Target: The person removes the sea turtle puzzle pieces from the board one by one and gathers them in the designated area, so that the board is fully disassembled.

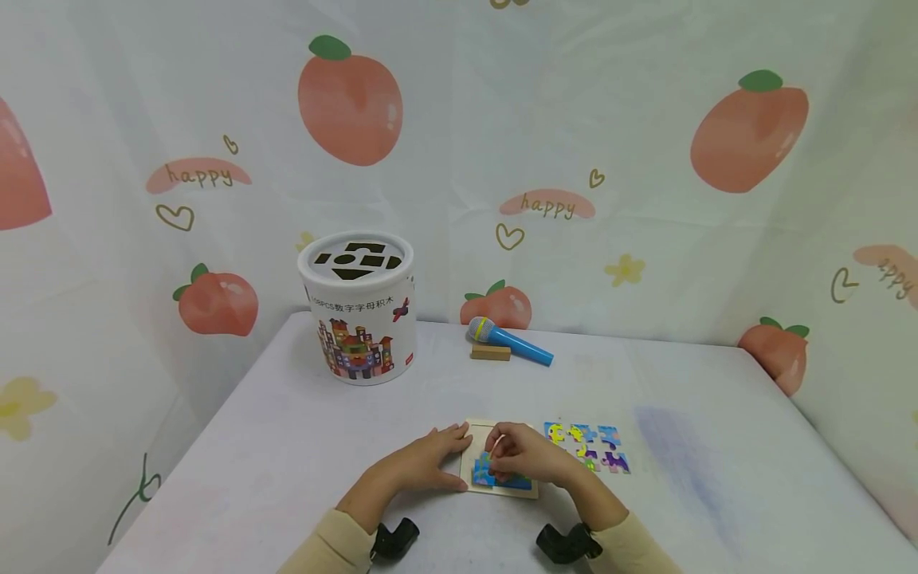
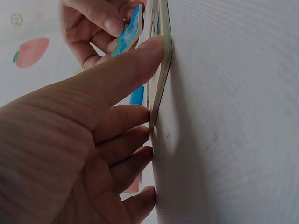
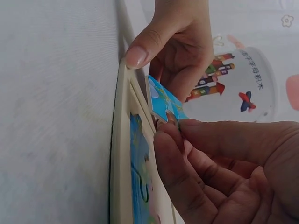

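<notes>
My left hand point(image 1: 425, 461) rests at the left side of a shallow wooden puzzle tray point(image 1: 476, 443), its thumb on the near left corner and its fingers along the edge. Over the tray, my right hand point(image 1: 536, 454) pinches a blue puzzle piece point(image 3: 160, 100) between thumb and fingers. That piece is tilted and raised above the tray in the right wrist view. Fitted puzzle pieces point(image 3: 140, 172) lie along the tray's near edge, partly hidden by the right hand in the head view. Bare wood shows in the tray's far part.
Several loose puzzle pieces point(image 1: 615, 461) lie just right of the tray, some behind the right hand. Farther back are a blue toy microphone point(image 1: 522, 347), a small wooden block point(image 1: 491, 352) and a white block bucket point(image 1: 367, 335). A printed cloth hangs behind the white table point(image 1: 301, 446).
</notes>
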### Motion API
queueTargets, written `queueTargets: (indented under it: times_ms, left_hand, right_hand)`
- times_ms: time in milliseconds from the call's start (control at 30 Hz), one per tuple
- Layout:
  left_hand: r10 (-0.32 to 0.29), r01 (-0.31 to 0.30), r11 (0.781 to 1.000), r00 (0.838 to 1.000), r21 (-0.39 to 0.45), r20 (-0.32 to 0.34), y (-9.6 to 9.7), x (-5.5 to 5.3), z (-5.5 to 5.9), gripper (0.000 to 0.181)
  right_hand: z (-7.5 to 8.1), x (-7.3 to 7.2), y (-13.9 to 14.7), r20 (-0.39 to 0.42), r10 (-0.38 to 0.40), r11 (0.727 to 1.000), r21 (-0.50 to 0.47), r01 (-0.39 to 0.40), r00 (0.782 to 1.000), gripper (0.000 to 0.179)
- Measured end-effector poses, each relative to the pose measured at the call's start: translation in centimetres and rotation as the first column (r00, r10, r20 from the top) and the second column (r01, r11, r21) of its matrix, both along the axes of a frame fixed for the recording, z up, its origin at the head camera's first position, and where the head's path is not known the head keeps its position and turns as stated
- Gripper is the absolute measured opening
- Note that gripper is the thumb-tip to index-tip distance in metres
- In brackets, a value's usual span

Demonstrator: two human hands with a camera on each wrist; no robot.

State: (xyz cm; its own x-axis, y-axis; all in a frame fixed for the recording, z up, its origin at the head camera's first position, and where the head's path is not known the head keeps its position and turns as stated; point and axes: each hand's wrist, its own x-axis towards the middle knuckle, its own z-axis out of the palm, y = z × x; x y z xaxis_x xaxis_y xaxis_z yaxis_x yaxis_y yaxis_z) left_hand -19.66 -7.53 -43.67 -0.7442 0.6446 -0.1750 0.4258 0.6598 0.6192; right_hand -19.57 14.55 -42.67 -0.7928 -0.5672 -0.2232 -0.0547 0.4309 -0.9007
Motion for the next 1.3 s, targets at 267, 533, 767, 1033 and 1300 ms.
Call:
queueTargets:
  times_ms: [267,533,767,1033,1300]
  left_hand:
    - [-0.002,0.002,1.0,1.0,-0.013,-0.015,0.2,0.0,0.0,0.071]
    - [0.007,-0.007,1.0,1.0,-0.025,-0.006,0.2,0.0,0.1,0.071]
    - [0.006,-0.006,1.0,1.0,-0.029,0.001,0.2,0.0,0.0,0.072]
    - [0.017,-0.017,0.999,1.0,-0.038,0.002,0.3,0.0,-0.1,0.072]
    - [0.02,-0.019,0.999,1.0,-0.032,0.011,0.3,0.0,-0.1,0.072]
  right_hand:
    - [-0.6,0.6,1.3,-0.018,0.003,1.0,0.006,-0.003,1.0,0.015]
    - [-0.3,1.3,3.0,-0.021,-0.033,0.999,-0.013,0.032,0.999,0.016]
    - [-0.2,1.8,4.5,-0.029,-0.071,0.997,-0.009,0.071,0.997,0.019]
    - [-0.3,2.4,5.9,-0.036,-0.1,0.995,0.005,0.101,0.994,0.019]
    - [-0.6,3.1,7.2,-0.032,-0.14,0.99,0.013,0.14,0.99,0.02]
